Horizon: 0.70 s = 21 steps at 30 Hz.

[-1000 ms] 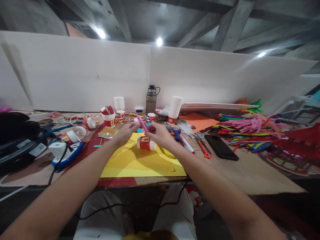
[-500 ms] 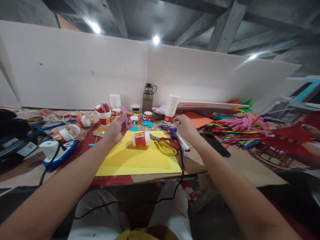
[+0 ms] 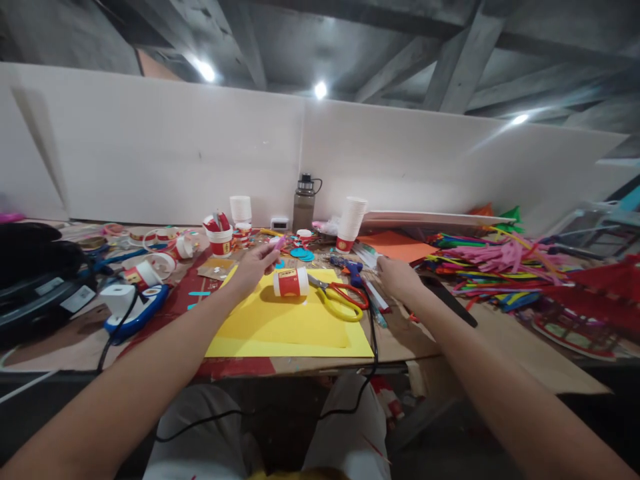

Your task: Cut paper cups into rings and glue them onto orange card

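Note:
My left hand (image 3: 254, 268) is closed on a small pink-purple piece (image 3: 279, 244), above the back left part of the yellow paper (image 3: 285, 333). My right hand (image 3: 396, 275) is closed on a clear plastic packet (image 3: 367, 253), right of the blue glue gun (image 3: 353, 268). Between the hands, a red and white paper cup (image 3: 291, 283) lies on its side on the yellow paper. Scissors with red and yellow handles (image 3: 343, 308) rest beside the cup, open.
A bottle (image 3: 303, 205) and stacked cups (image 3: 352, 223) stand at the back. A power strip (image 3: 159, 303) is at left; colourful pipe cleaners (image 3: 500, 257) lie at right. A black cable (image 3: 373, 340) hangs over the front edge.
My left hand has moved right and lowered the pink-purple piece. My right hand has closed on the clear packet. The view has shifted a little.

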Available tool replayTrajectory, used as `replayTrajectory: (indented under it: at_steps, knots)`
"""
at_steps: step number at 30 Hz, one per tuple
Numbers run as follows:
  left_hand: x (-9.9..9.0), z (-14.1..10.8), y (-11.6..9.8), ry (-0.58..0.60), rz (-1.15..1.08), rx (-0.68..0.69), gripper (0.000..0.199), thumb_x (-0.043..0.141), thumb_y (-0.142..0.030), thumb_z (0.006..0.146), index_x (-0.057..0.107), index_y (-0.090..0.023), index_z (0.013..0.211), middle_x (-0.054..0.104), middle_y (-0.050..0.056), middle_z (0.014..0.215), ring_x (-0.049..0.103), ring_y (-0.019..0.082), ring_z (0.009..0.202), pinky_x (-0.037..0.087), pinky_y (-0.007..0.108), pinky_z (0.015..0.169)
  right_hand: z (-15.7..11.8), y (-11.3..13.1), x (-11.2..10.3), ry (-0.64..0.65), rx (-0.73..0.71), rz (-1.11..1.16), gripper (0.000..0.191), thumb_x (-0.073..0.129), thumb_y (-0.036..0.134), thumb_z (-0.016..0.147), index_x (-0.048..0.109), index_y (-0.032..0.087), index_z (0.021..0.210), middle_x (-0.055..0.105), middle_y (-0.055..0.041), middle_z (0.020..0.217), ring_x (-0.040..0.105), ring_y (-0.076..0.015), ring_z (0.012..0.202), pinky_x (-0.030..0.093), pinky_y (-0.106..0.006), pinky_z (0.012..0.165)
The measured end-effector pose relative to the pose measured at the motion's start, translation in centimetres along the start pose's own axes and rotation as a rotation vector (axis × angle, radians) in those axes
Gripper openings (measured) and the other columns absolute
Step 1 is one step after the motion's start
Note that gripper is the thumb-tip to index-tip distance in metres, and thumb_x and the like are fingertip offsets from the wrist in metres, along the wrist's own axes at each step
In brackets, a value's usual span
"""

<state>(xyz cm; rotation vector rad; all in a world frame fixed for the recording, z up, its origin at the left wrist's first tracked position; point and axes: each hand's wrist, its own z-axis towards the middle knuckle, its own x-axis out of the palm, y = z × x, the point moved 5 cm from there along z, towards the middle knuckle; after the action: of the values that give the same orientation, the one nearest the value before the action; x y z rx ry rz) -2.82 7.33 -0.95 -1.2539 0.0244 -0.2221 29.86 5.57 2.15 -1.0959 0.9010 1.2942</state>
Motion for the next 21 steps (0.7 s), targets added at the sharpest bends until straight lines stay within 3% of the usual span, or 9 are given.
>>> replayTrajectory:
  at_steps: [2, 6, 10, 14, 17, 21]
  knots:
    - [0.1, -0.1, -0.3, 0.008, 0.053, 0.006, 0.045, 0.071, -0.046, 0.073, 0.064, -0.017, 0.106, 0.057, -0.002, 0.066, 0.039, 0.005, 0.049, 0.028, 0.019, 0.047, -0.1, 1.1, -1.8, -0.056, -0.009, 0.080, 0.027, 0.044, 0.029, 0.093, 0.066, 0.014, 0.100, 0.070, -0.0125, 0.095, 0.063, -0.0206, 0.085, 0.040, -0.028, 0.069]
    - [-0.1, -0.2, -0.4, -0.009, 0.123, 0.017, 0.046, 0.069, -0.048, 0.072, 0.064, -0.016, 0.105, 0.058, -0.002, 0.066, 0.039, 0.006, 0.050, 0.028, 0.020, 0.048, 0.6, 6.8, -5.1, -0.239, -0.216, 0.662, 0.025, 0.051, 0.035, 0.089, 0.071, 0.020, 0.090, 0.072, -0.0058, 0.092, 0.064, -0.0198, 0.083, 0.045, -0.028, 0.073]
    - [-0.3, 0.0, -0.4, -0.010, 0.235, 0.085, 0.042, 0.067, -0.047, 0.074, 0.065, -0.015, 0.101, 0.059, -0.001, 0.068, 0.041, 0.008, 0.053, 0.030, 0.021, 0.050, 3.1, 12.3, -4.9, -0.316, -0.343, 1.001, 0.019, 0.055, 0.030, 0.084, 0.070, 0.020, 0.091, 0.071, -0.0054, 0.093, 0.063, -0.0192, 0.087, 0.046, -0.031, 0.081]
    - [-0.7, 0.1, -0.8, -0.057, 0.444, 0.155, 0.034, 0.064, -0.039, 0.076, 0.068, -0.016, 0.100, 0.063, 0.001, 0.074, 0.049, 0.012, 0.064, 0.036, 0.023, 0.059, 4.9, 13.9, -2.4, -0.296, -0.219, 1.250, 0.017, 0.059, 0.032, 0.078, 0.063, 0.017, 0.085, 0.067, -0.0043, 0.080, 0.060, -0.0164, 0.072, 0.047, -0.030, 0.069]
    - [-0.7, -0.1, -1.3, -0.095, 0.564, 0.184, 0.028, 0.064, -0.035, 0.076, 0.070, -0.017, 0.097, 0.066, 0.003, 0.080, 0.054, 0.015, 0.072, 0.039, 0.026, 0.066, 4.7, 13.9, -1.3, -0.251, -0.235, 1.306, 0.019, 0.062, 0.034, 0.074, 0.062, 0.018, 0.083, 0.066, -0.0034, 0.080, 0.059, -0.0160, 0.074, 0.047, -0.030, 0.071]
    - [-0.4, -0.4, -1.6, -0.116, 0.569, 0.199, 0.023, 0.067, -0.030, 0.073, 0.071, -0.018, 0.092, 0.070, 0.005, 0.091, 0.059, 0.019, 0.082, 0.042, 0.031, 0.075, 4.1, 13.4, -1.1, -0.231, -0.222, 1.372, 0.023, 0.064, 0.037, 0.069, 0.061, 0.018, 0.083, 0.065, -0.0037, 0.083, 0.060, -0.0167, 0.077, 0.048, -0.031, 0.075]
